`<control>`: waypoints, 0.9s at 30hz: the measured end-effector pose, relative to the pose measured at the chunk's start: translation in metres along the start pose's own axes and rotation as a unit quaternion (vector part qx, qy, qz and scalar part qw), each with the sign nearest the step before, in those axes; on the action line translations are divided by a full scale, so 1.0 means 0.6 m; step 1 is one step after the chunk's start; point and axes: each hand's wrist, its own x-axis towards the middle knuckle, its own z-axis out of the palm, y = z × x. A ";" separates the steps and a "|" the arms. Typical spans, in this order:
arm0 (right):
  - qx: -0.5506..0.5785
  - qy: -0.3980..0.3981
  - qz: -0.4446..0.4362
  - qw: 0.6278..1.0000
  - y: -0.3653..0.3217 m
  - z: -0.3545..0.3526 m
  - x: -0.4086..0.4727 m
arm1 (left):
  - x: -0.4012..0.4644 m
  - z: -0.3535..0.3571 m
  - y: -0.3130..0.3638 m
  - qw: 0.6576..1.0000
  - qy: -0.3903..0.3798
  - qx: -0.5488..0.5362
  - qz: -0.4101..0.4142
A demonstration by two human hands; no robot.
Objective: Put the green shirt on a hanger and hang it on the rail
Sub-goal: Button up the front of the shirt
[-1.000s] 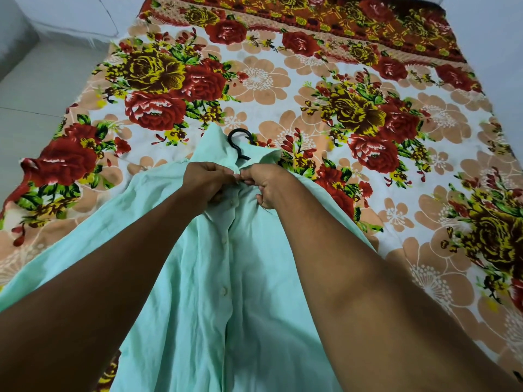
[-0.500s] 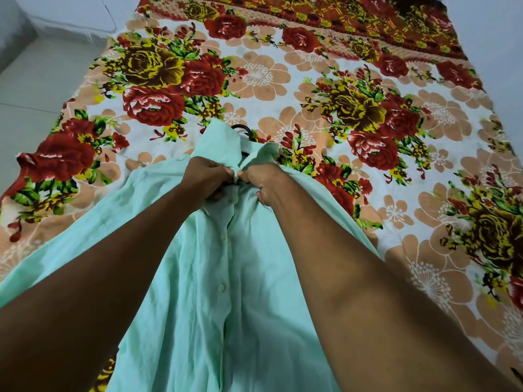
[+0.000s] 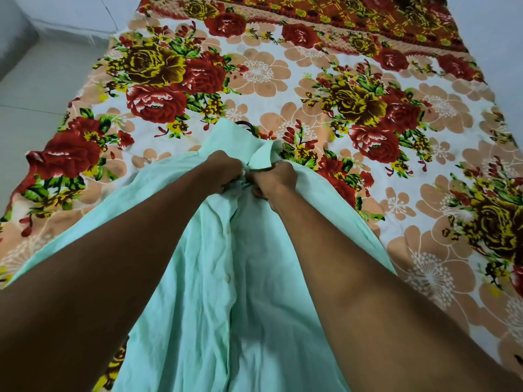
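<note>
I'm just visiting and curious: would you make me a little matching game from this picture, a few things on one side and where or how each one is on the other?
Things:
1. green shirt
2. hanger hook
3. left hand
4. flowered bedsheet

Places or states:
A. black, peeking out just beyond the collar
B. spread over the whole bed, under everything
C. lying front up, buttons down the middle
D. gripping the cloth near the top button, close to the right hand

Pairs: 1-C, 2-A, 3-D, 4-B
</note>
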 end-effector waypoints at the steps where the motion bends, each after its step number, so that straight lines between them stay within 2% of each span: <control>1: -0.008 0.019 -0.013 1.000 0.003 0.003 0.001 | -0.003 0.004 -0.003 1.000 0.013 -0.007 -0.004; 7: -0.086 0.067 -0.051 0.993 -0.005 0.005 -0.053 | -0.059 -0.021 -0.054 0.987 0.122 -0.027 0.102; 9: -0.120 0.100 -0.147 0.977 0.010 0.003 -0.101 | -0.097 -0.048 -0.092 0.974 0.170 0.007 0.152; 11: -0.137 0.100 -0.275 0.947 0.044 0.012 -0.161 | -0.140 -0.076 -0.137 0.960 0.201 0.029 0.192; 14: -0.144 0.007 -0.385 0.911 0.090 0.054 -0.265 | -0.226 -0.124 -0.240 0.946 0.248 0.055 0.204; 18: -0.200 -0.087 -0.509 0.833 0.118 0.116 -0.392 | -0.354 -0.165 -0.379 0.926 0.314 0.069 0.199; 21: -0.206 -0.146 -0.530 0.810 0.144 0.142 -0.483 | -0.438 -0.174 -0.468 0.913 0.352 0.067 0.193; 27: -0.205 -0.191 -0.572 0.771 0.235 0.150 -0.648 | -0.587 -0.147 -0.604 0.904 0.384 0.064 0.179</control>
